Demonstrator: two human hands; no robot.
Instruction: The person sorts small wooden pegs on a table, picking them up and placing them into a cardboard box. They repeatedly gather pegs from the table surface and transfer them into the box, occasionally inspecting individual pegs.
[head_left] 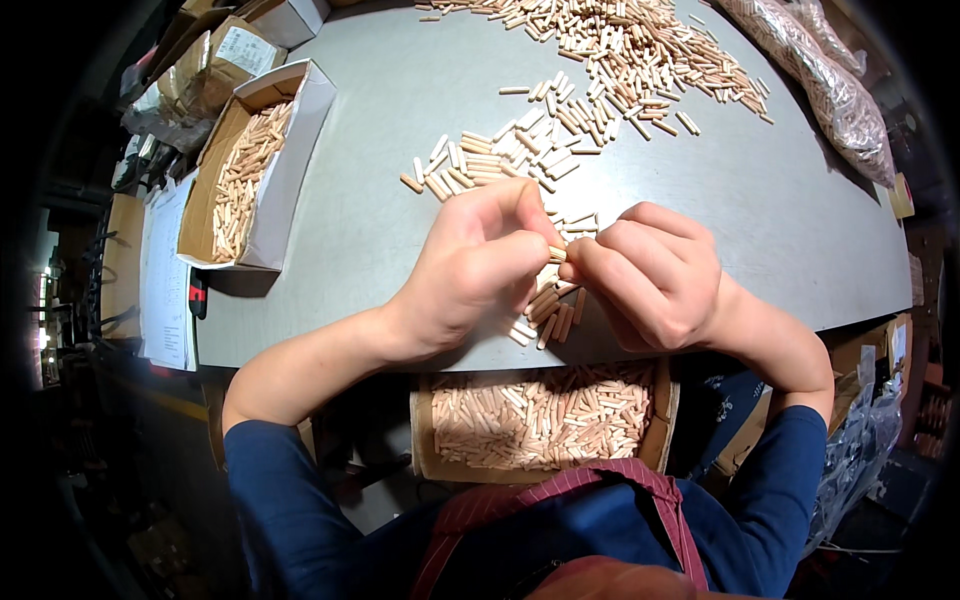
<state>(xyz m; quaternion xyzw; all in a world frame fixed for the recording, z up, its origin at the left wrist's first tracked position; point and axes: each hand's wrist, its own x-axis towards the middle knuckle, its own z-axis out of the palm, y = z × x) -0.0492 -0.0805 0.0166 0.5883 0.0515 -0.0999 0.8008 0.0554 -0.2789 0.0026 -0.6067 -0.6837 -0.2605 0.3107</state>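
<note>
Dowels (540, 420) of pale wood are filling an open cardboard box (424, 440), which is sitting nearest to the person (610, 530), just below the edge of the grey table (370, 150). They are showing a short, rod-like form, and their colour is varying from cream to light pinkish brown. Above the near part of the table, the left hand (470, 250) is pinching a small dowel (557, 254) between thumb and forefinger; this piece is looking yellowish. The right hand (655, 275) is holding its thumb and forefinger together, just beside this dowel, but I cannot tell whether they are gripping it too. Under and beyond the hands, loose dowels (500, 155) are lying scattered, many side by side, others crossing. At the left, a white carton (293, 170) is containing more of them. Beside it, paper sheets (165, 300) are bearing printed lines, too small for reading. Farther away, a large heap of dowels (640, 60) is spreading over the table, and at the right a clear plastic bag (825, 85) is holding similar pieces. Toward the far left, a brown box (222, 80) is carrying a white label (247, 50) with unclear print.
</note>
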